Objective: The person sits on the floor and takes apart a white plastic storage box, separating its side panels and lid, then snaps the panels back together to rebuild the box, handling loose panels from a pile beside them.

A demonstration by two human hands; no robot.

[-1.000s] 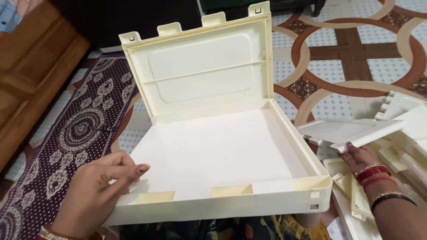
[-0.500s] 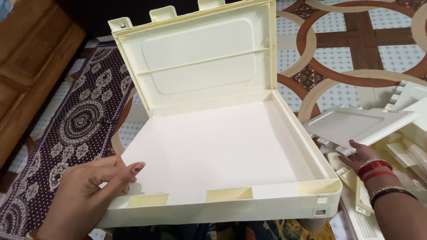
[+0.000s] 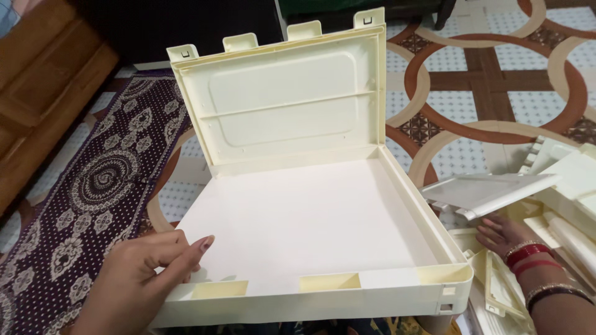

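Note:
A cream plastic case [image 3: 310, 223] lies open in front of me, its lid [image 3: 285, 99] standing upright at the back. My left hand [image 3: 146, 273] grips the case's near left rim, fingers curled over the edge. My right hand [image 3: 506, 236], with red and dark bangles on the wrist, reaches into a heap of cream plastic parts [image 3: 559, 205] at the right. Its fingers touch a flat white panel [image 3: 490, 192] that lies tilted on the heap; whether it grips the panel is unclear.
A dark patterned rug [image 3: 93, 192] runs along the left, beside wooden furniture [image 3: 43, 99]. The floor [image 3: 490, 74] has brown and white circular tile patterns. The heap of parts crowds the right edge.
The view has shifted and the case sits slightly higher in frame. My right hand stays at the panel in the heap, and my left hand keeps its hold on the rim.

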